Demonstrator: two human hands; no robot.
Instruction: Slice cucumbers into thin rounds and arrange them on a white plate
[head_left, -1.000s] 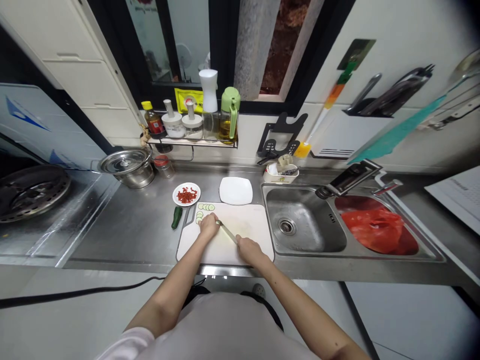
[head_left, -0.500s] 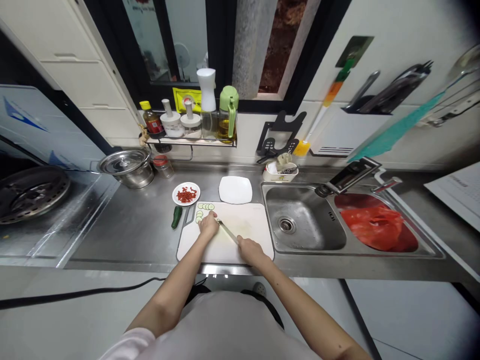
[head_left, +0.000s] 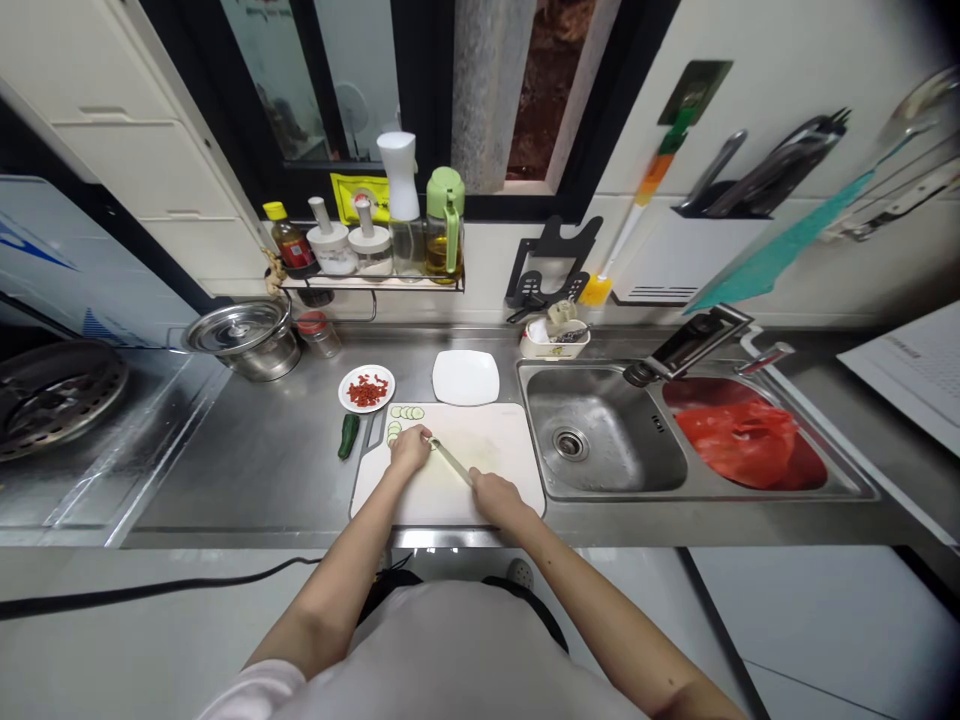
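1. White cutting board (head_left: 502, 448) lay flat on the steel bench (head_left: 247, 465), its grey-edged handle slot at the left, with both bare hands over it
2. Left forearm (head_left: 356, 545) slanted up and inward from the lower left; the left hand (head_left: 410, 449) rested palm down, knuckles bent, over the board's left half
3. Its fingers were bunched together at a small pale green piece (head_left: 433, 443) next to the knife tip; most of that piece was hidden, so I could not tell how firmly they gripped it
4. Right forearm (head_left: 577, 575) reached in from the lower right, nearly straight; the right hand (head_left: 497, 498) sat lower and closer to the body than the left, its fingers wrapped around the handle of the knife (head_left: 453, 463)
5. Knife blade ran diagonally up and left from the right fist, its tip just beside the left fingertips
6. Cucumber slices (head_left: 407, 412) lay overlapping in a row at the board's upper left corner, with more just above the left hand
7. Dark green cucumber piece (head_left: 349, 437) lay on the bench, left of the board
8. Round plate (head_left: 343, 390) of red bits (head_left: 367, 390) and a bare white squarish plate (head_left: 466, 377) stood behind the board
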